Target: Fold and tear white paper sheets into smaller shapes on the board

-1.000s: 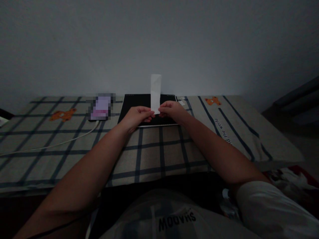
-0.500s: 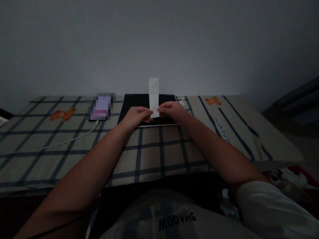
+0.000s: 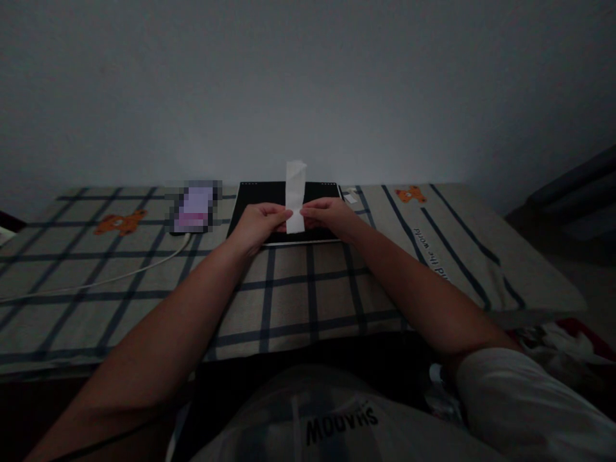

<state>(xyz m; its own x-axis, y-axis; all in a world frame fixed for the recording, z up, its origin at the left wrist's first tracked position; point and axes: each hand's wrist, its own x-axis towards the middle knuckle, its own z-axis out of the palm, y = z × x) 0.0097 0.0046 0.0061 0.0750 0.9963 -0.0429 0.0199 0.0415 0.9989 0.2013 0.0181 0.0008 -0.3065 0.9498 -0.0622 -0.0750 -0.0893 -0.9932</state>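
Note:
A narrow white strip, which looks like folded paper or tissue, stands upright between my hands, with a crease near its top. My left hand pinches its left edge low down between thumb and fingers. On the opposite edge, my right hand pinches it at about the same height. The strip's lower end shows just below my thumbs. Beneath both hands lies a flat black board or notebook with a pale border and small marks along its far edge.
A phone, its screen blurred, lies left with a white cable plugged in. A checked cloth with bear prints covers the table, which meets a grey wall. A small white item lies right of the board. A plastic bottle stands below the table edge.
The strip has come down slightly, and its top now bends a little. My fingers have shifted slightly up along it, leaving more of its lower end showing below my thumbs.

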